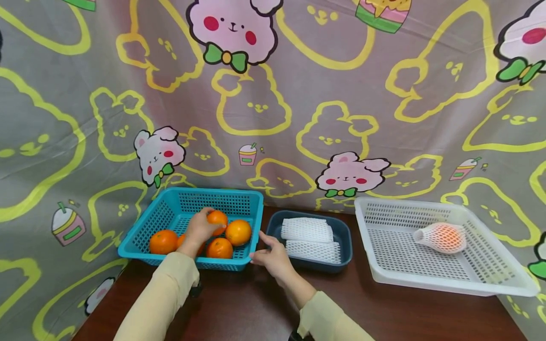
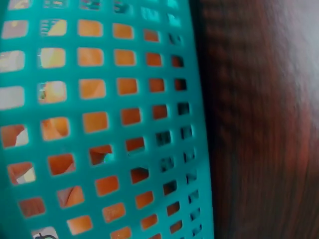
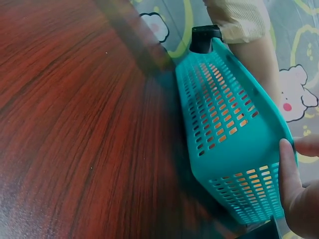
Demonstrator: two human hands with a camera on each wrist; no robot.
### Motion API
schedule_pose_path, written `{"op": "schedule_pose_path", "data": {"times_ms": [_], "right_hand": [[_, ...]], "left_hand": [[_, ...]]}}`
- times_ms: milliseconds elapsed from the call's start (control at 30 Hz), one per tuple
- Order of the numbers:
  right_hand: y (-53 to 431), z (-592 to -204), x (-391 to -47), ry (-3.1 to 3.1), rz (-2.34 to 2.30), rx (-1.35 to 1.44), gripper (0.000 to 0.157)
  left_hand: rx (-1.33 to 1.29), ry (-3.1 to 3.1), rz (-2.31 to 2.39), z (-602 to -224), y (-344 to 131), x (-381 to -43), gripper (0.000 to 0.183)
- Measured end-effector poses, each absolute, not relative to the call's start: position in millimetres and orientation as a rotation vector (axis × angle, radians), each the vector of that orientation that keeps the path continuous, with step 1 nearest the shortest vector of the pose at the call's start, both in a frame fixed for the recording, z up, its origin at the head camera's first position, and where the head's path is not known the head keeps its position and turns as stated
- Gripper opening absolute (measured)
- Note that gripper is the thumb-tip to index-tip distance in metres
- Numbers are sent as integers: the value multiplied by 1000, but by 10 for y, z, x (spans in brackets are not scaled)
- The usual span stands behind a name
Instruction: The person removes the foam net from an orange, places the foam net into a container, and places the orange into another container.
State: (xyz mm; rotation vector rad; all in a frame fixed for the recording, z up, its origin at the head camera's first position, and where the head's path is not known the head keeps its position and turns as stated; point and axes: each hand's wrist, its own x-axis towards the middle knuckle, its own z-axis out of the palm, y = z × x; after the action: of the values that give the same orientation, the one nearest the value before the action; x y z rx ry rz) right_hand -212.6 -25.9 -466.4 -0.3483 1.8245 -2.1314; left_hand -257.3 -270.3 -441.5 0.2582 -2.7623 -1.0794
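In the head view a blue plastic basket (image 1: 155, 208) stands at the left with several oranges in it. My left hand (image 1: 200, 229) reaches over its front side and grips an orange (image 1: 218, 219), fingers behind and thumb in front. Beside it lie another orange (image 1: 239, 232), one nearer the front (image 1: 220, 248) and one at the left (image 1: 163, 242); my wrist partly hides a further one. With thumb and finger my right hand (image 1: 273, 255) pinches the basket's rim near its front right corner, also seen in the right wrist view. The left wrist view shows only the perforated wall (image 2: 109, 142), with orange behind it.
Right of the basket, a dark blue tray (image 1: 347, 241) holds white foam net sleeves (image 1: 307, 229). Farther right, a white basket (image 1: 368, 251) contains an orange fruit in a foam net (image 1: 445, 237). All stand on a dark brown table (image 1: 243, 303) before a patterned cloth (image 1: 273, 142).
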Motion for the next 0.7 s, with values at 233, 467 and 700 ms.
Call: {"op": "schedule_pose_path", "data": {"times_ms": [233,467,700], "right_hand": [[-250,-4659,-2120,1819,-2123,-351,71],[-244,-4646,-2123,1814,-2117,-363,71],[-241,-4647,-2120,1823,-2098,-361,73]], "left_hand": [[190,-2898,-775,-4425,-2647,-2604,64],[135,-2987,-609,-4492,-2657,-2638,61],[116,-3028,-561,-4443,-2644,-2623,61]]}}
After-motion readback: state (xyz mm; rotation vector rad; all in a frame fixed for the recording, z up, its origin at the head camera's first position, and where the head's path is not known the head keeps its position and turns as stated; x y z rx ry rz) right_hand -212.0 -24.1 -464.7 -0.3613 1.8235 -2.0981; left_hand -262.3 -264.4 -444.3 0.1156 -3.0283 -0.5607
